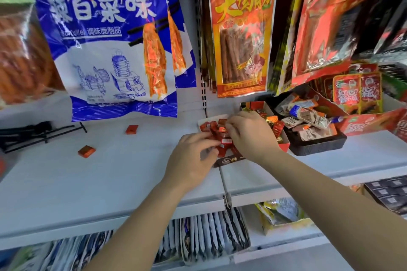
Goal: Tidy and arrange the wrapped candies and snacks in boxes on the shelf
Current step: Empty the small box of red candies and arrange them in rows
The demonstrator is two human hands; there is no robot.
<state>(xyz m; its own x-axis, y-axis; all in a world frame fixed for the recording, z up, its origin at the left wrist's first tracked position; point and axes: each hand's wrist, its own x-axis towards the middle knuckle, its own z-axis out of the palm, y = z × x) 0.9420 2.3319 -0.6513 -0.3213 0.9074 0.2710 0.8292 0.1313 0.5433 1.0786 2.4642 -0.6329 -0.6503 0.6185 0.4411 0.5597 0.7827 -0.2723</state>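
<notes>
The left hand (191, 160) and right hand (253, 136) hid most of the candy box (229, 160); whether either gripped any candies (210, 127) could not be told. Above them, the blue bag (110, 50) ran off the top edge, and the hanging packets (330, 17) up to their right were blurred.

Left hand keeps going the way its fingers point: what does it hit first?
The left hand points up-right at the heap of red foil-wrapped square candies in the small open cardboard box; fingertips look nearly on them. Just beyond is the right hand, though depth is unclear.
</notes>
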